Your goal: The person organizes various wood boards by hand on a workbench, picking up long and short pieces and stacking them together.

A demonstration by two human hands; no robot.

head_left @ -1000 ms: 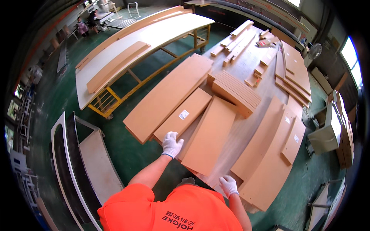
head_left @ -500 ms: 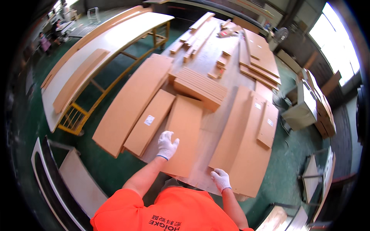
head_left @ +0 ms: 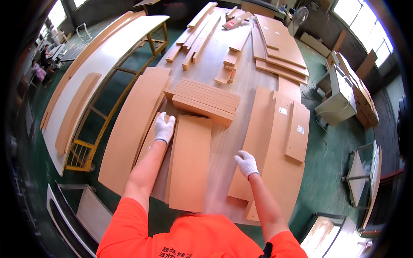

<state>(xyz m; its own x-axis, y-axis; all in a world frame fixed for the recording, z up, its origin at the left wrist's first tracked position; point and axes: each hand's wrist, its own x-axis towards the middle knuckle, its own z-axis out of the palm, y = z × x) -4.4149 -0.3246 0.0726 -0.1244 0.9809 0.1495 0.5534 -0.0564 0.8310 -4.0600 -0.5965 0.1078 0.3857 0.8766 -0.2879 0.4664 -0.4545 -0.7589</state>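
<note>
My left hand (head_left: 164,127), in a white glove, rests on the far left corner of a tan rectangular board (head_left: 189,161) lying lengthwise on the workbench (head_left: 234,133). It also covers the narrower board (head_left: 148,142) beneath. My right hand (head_left: 246,163), gloved too, hovers with fingers curled over the bare bench strip beside large tan panels (head_left: 275,142) on the right; it holds nothing. A stack of shorter boards (head_left: 203,101) lies just beyond the board I touch.
A long tan panel (head_left: 133,129) lies at the bench's left edge. Narrow strips (head_left: 198,32) and more panels (head_left: 277,43) cover the far end. A yellow-framed table (head_left: 99,77) carrying long white boards stands left. A grey machine (head_left: 340,92) stands right, on green floor.
My view has shifted forward over the bench. My left hand has slid up to the board's far corner. My right hand has risen from the near edge toward the bench middle.
</note>
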